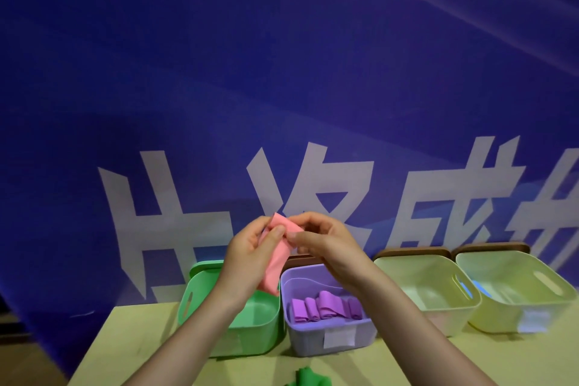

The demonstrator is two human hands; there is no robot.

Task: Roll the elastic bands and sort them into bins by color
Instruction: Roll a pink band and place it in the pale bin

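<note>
The pink elastic band (pixel 277 255) is a flat, smooth, matte strip, held up in the air above the bins; its upper end is pinched between your two hands and the rest hangs down limp toward the gap between the green bin (pixel 260 323) and the purple bin (pixel 329 338). Your left hand (pixel 250 255) has thumb and fingers curled onto the strip from the 9 o'clock side; your right hand (pixel 322 244) pinches the top edge from 3 o'clock, fingertips bent together on the material. The bins are glossy, round-cornered plastic tubs with slotted handles. The purple bin holds several purple rolled bands (pixel 326 309), soft cylinders lying side by side, and carries a white label on its front. At 3 o'clock of it stand two pale yellow-green bins (pixel 438 307), the farther (pixel 532 313) also labelled. A crumpled green band (pixel 310 378) lies at 6 o'clock on the pale, smooth table (pixel 131 338). Behind the bins hangs a blue banner (pixel 282 72) with large white characters.
</note>
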